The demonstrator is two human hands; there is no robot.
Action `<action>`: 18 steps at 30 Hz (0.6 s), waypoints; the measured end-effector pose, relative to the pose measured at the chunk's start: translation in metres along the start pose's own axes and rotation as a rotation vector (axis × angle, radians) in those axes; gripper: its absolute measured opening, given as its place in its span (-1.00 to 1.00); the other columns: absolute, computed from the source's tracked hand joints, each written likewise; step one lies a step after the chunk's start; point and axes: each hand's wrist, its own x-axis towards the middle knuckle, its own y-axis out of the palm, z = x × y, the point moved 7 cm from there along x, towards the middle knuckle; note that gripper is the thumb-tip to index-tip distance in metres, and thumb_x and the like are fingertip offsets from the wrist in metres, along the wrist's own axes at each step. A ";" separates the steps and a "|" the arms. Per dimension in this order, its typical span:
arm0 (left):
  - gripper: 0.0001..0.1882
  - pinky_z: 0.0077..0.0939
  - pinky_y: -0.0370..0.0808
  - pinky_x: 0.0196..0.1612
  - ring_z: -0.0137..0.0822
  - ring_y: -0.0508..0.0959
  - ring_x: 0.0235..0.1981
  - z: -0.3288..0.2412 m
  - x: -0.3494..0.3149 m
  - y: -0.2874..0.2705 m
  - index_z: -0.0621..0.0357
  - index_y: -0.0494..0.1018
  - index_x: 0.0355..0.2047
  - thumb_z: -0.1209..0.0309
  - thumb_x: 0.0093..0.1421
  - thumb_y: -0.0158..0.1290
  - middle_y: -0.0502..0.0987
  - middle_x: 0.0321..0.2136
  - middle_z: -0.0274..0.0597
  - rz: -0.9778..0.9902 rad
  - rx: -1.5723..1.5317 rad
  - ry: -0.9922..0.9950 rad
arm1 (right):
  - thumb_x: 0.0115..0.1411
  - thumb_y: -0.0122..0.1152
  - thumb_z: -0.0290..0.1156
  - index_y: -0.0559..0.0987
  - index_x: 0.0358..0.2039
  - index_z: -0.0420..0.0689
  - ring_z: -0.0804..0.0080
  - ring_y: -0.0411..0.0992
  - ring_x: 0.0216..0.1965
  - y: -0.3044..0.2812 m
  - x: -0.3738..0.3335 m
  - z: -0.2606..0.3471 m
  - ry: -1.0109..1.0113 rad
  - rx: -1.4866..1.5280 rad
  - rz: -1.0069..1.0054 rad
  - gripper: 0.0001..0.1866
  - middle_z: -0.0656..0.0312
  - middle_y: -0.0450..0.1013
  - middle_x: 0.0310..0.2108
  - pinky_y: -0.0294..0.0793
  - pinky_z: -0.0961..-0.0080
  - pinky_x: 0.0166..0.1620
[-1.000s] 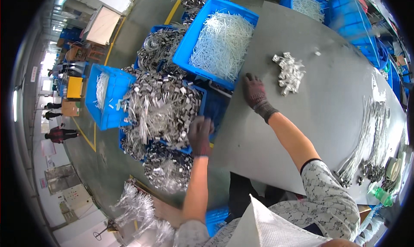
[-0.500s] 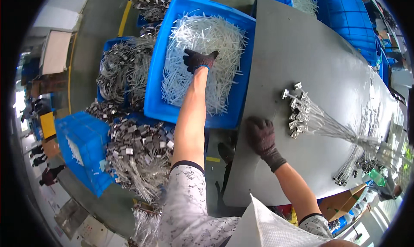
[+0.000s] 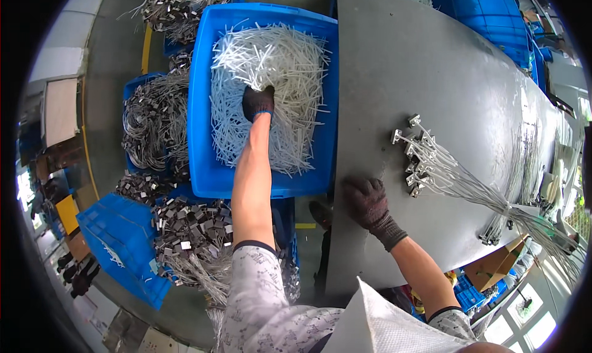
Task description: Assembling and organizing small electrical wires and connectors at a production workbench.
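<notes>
My left hand (image 3: 258, 103), in a dark knit glove, reaches into a large blue tub (image 3: 200, 100). Its fingers are closed around a bunch of thin white plastic strips (image 3: 246, 57), which fan out beyond the fingers above a heap of the same strips (image 3: 296, 125). Part of the grip is hidden behind the back of the hand. My right hand (image 3: 367, 204), gloved too, rests palm down near the left edge of the grey table (image 3: 419, 63), fingers apart and holding nothing. To its right lies a tied bundle of cables (image 3: 462, 180) with metal-looking ends.
Left of the tub stand blue crates heaped with cables (image 3: 157, 119) and metal-ended pieces (image 3: 191, 226). A blue crate (image 3: 120, 242) sits tilted at lower left. More blue tubs (image 3: 487, 14) stand beyond the table, and a cardboard box (image 3: 493, 263) is at its near right.
My left hand was spread over the heap; now it has closed on a bunch of strips. The view has shifted, and my right hand stays on the table's edge.
</notes>
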 end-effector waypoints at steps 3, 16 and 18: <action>-0.49 -0.10 0.56 -0.15 0.13 0.64 -0.16 0.011 -0.029 -0.021 -0.05 0.63 -0.10 0.03 -0.07 0.28 0.68 -0.19 -0.05 -0.092 -0.109 0.019 | -0.01 0.27 -0.42 0.57 -0.14 -0.04 0.05 0.46 -0.12 0.000 -0.001 0.001 -0.012 0.001 -0.009 -0.65 0.16 0.50 -0.04 0.43 0.10 -0.07; -0.02 -0.05 0.55 0.06 0.15 0.55 0.05 -0.003 -0.069 -0.007 0.20 0.30 0.18 0.01 -0.20 0.45 0.48 0.04 0.23 0.245 0.229 0.053 | -0.01 0.27 -0.46 0.58 -0.18 -0.10 -0.02 0.46 -0.13 0.000 -0.003 0.000 -0.007 -0.003 -0.033 -0.68 0.09 0.50 -0.06 0.44 0.07 -0.07; 0.03 -0.04 0.56 0.04 0.11 0.57 0.03 -0.006 -0.066 0.013 0.18 0.23 0.22 -0.02 -0.18 0.45 0.50 0.02 0.23 0.211 0.279 0.008 | -0.02 0.27 -0.46 0.58 -0.17 -0.10 -0.02 0.47 -0.13 0.000 -0.005 -0.001 -0.004 -0.008 -0.038 -0.67 0.09 0.50 -0.05 0.44 0.08 -0.06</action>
